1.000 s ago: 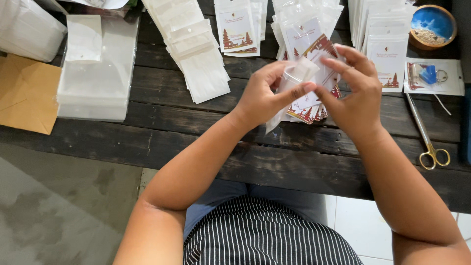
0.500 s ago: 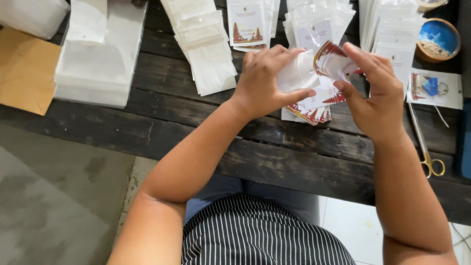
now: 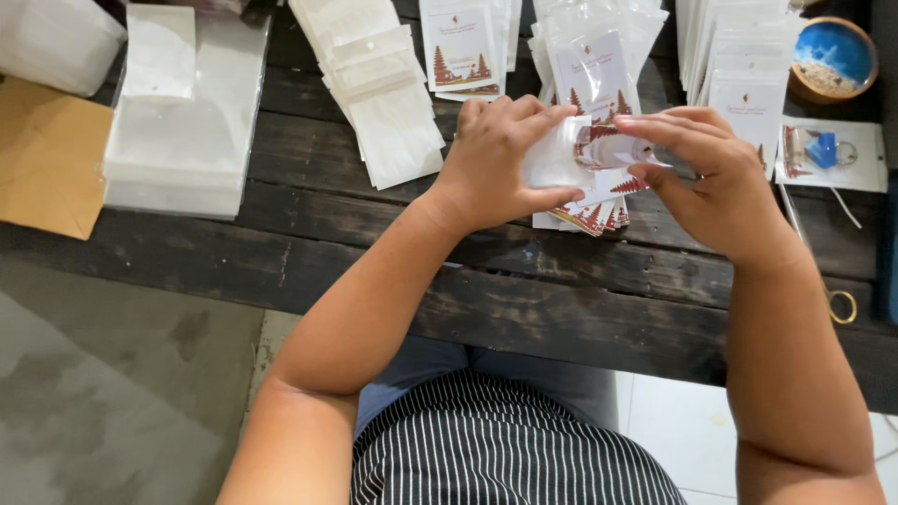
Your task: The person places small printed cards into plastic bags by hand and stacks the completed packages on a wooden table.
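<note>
Glossy clear pouch (image 3: 558,154) pinched by left hand (image 3: 496,164); right hand (image 3: 716,178) feeds stiff printed card (image 3: 613,148)

- A small clear pouch (image 3: 561,154) with a white card (image 3: 613,150) printed in red trees, held above the worktop's front middle.
- A fanned pile of the same cards (image 3: 594,217) lies just beneath.
- Stacks of clear pouches (image 3: 187,140) sit near the left edge.
- Rows of filled pouches (image 3: 599,56) line the far edge.
- A brown envelope (image 3: 42,159) overhangs the left corner.
</note>
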